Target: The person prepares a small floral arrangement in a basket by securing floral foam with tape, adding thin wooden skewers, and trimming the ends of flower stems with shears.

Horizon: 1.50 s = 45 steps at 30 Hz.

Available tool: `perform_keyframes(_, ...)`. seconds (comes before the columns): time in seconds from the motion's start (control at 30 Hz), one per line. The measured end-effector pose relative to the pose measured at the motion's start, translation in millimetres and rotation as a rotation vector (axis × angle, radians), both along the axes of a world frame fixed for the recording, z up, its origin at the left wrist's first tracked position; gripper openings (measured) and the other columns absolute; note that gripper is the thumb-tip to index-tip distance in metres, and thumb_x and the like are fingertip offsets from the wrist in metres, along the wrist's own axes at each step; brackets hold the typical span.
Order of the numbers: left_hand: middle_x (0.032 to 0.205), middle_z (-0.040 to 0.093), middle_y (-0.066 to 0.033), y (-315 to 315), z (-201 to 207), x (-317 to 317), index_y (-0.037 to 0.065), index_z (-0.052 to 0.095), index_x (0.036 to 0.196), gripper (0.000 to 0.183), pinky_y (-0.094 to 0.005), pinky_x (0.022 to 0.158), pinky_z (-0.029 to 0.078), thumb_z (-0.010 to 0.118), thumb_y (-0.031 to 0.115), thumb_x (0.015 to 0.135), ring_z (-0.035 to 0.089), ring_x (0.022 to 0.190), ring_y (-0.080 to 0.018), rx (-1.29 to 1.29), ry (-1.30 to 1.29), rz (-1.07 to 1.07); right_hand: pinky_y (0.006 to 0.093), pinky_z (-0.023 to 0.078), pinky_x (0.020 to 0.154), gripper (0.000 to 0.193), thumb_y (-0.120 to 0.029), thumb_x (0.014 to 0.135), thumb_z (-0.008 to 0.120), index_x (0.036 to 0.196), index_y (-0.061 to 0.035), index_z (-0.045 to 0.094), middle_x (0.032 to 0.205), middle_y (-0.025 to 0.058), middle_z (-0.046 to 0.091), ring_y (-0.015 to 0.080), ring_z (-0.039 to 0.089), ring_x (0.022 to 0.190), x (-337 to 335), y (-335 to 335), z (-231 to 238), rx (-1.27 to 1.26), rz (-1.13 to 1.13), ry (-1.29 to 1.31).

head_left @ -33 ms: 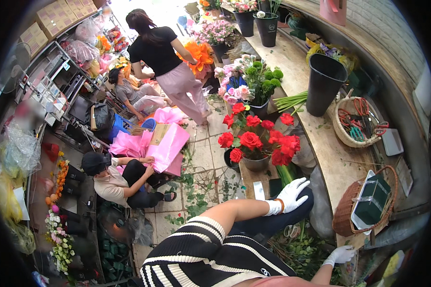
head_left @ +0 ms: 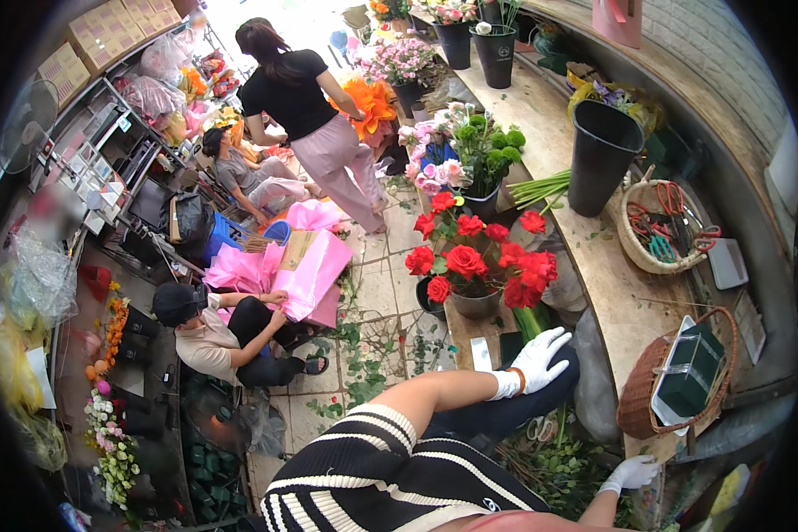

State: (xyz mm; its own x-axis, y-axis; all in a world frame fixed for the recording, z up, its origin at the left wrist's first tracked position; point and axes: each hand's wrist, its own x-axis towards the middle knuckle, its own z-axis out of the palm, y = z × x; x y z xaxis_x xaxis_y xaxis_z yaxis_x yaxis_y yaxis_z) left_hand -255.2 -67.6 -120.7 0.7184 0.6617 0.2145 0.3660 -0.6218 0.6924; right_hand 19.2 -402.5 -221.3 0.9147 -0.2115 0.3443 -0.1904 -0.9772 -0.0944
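My left hand (head_left: 541,362), in a white glove, lies on my dark trouser knee (head_left: 470,412). Its fingers are stretched out and it holds nothing. At the lower right, my right hand (head_left: 632,474), also gloved in white, is by the near end of the wooden bench (head_left: 594,275), just below a brown wicker basket (head_left: 647,395) with a dark green block in it. Its fingers extend outward, and nothing shows in them. Red roses (head_left: 465,261) stand in a pot beyond my left hand. Scissors (head_left: 541,429) lie among cut greenery (head_left: 559,470) between my hands.
On the bench are a black bucket (head_left: 605,155), green stems (head_left: 541,188) and a round basket of scissors (head_left: 665,226). A seated person (head_left: 226,337) handles pink wrapping (head_left: 310,284); two other people are farther back. Leaves (head_left: 363,363) litter the tiled floor.
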Motion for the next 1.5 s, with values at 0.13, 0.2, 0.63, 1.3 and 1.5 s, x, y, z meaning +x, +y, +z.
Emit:
perform_keyframes(0.13,0.141,0.041,-0.0187,21.1,-6.2,-14.6,0.009,0.04,0.14,0.059,-0.0431,0.109,0.032,0.057,0.034,0.09,0.038,0.13,-0.0359,0.053,0.025,0.144,0.0488,0.051,0.077,0.046,-0.04,0.098,0.038,0.124,-0.0075,0.056,0.113,0.0132,0.061,0.034,0.06,0.099,-8.3,5.2,10.7,-0.052,-0.006,-0.004)
perform_keyframes(0.2,0.141,0.041,-0.0185,31.0,-14.2,-21.5,0.008,0.04,0.14,0.059,-0.043,0.109,0.032,0.057,0.033,0.09,0.039,0.129,-0.0355,0.083,0.034,0.194,0.049,0.051,0.078,0.046,-0.04,0.098,0.038,0.125,-0.0078,0.056,0.114,0.0133,0.061,0.0336,0.059,0.1,-5.4,4.2,12.5,-0.086,0.0,0.062)
perform_keyframes(0.63,0.143,0.039,-0.0165,11.4,-4.1,-16.4,0.008,0.039,0.141,0.056,-0.0439,0.111,0.03,0.054,0.032,0.092,0.036,0.132,-0.0352,0.101,0.034,0.122,0.0478,0.052,0.076,0.043,-0.039,0.097,0.043,0.118,-0.0052,0.057,0.111,0.0146,0.06,0.0336,0.058,0.098,-10.1,10.2,22.8,-0.113,0.069,0.063)
perform_keyframes(1.3,0.143,0.038,-0.0189,23.1,-24.7,12.8,0.007,0.04,0.14,0.056,-0.0451,0.11,0.031,0.055,0.03,0.091,0.036,0.132,-0.0371,0.147,0.027,0.09,0.0494,0.05,0.079,0.045,-0.041,0.096,0.042,0.12,-0.0064,0.059,0.112,0.0168,0.058,0.0365,0.057,0.101,-9.8,5.2,17.7,-0.003,0.082,0.021)
perform_keyframes(1.5,0.141,0.042,-0.0191,28.6,-24.6,23.1,0.007,0.041,0.139,0.054,-0.0447,0.109,0.032,0.055,0.03,0.092,0.038,0.13,-0.0371,0.163,0.035,0.132,0.0494,0.051,0.079,0.048,-0.043,0.097,0.04,0.122,-0.0061,0.057,0.114,0.0159,0.058,0.0356,0.057,0.102,-10.9,8.6,22.8,-0.002,0.052,0.039)
